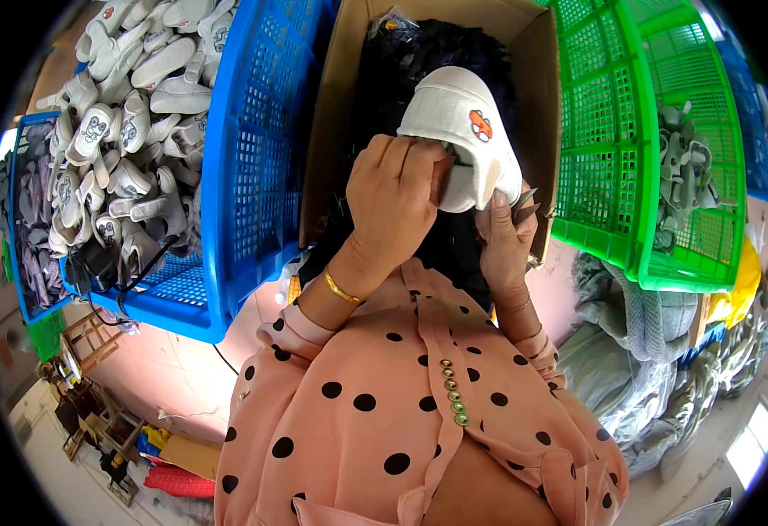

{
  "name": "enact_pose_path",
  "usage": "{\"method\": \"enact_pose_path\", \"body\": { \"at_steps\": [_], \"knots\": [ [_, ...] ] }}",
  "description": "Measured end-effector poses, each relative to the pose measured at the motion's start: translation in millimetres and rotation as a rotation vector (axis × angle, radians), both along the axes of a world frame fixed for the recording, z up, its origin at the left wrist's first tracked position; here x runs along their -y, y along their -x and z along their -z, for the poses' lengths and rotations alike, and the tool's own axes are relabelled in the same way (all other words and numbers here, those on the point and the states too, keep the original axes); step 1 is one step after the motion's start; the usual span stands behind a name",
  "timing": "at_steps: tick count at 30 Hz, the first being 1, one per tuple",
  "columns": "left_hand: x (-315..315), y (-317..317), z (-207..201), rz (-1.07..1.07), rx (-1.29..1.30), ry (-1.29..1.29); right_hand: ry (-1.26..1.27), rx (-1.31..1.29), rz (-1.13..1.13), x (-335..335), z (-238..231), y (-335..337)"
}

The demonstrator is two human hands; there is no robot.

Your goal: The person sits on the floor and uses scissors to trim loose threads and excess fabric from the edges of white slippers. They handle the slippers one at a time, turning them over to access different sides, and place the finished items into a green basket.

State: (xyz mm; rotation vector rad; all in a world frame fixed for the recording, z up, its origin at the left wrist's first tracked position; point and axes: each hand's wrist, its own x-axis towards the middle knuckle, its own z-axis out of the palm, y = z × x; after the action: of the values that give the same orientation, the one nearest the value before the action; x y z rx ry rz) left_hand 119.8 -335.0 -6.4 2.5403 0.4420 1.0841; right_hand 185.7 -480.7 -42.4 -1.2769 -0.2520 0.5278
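Observation:
Both my hands hold a white cloth slipper (454,105) above an open cardboard box. Its rounded upper carries a small orange-red car motif. At the slipper's opening, my left hand (392,193) has its fingers curled over the edge, fingertips partly hidden inside. My right hand (505,237) grips the slipper's lower right side, the thumb pressed against it. Two dark pointed metal blades (526,206), like those of small thread snips, stick out beside the right thumb; their handle is hidden in that hand.
Dark items fill the cardboard box (543,131). To its left, a blue plastic basket (265,167) holds many white slippers (134,123). Green baskets (594,123) stand on the right, one with grey-white pieces (686,167). Plastic-wrapped bundles (616,386) lie lower right.

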Motion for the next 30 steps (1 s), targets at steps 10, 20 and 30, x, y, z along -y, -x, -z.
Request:
{"method": "enact_pose_path", "body": {
  "at_steps": [10,20,30],
  "knots": [
    [17.8,28.5,23.7,-0.061,-0.100,0.027,-0.055,-0.456,-0.099,14.2,31.3,35.5],
    [29.1,98.8,99.4,-0.044,-0.452,0.061,1.006,0.800,-0.370,59.8,17.4,47.2],
    [25.8,104.8,93.2,-0.098,-0.420,0.179,1.036,1.209,-0.656,-10.2,-26.6,55.8]
  ]
}}
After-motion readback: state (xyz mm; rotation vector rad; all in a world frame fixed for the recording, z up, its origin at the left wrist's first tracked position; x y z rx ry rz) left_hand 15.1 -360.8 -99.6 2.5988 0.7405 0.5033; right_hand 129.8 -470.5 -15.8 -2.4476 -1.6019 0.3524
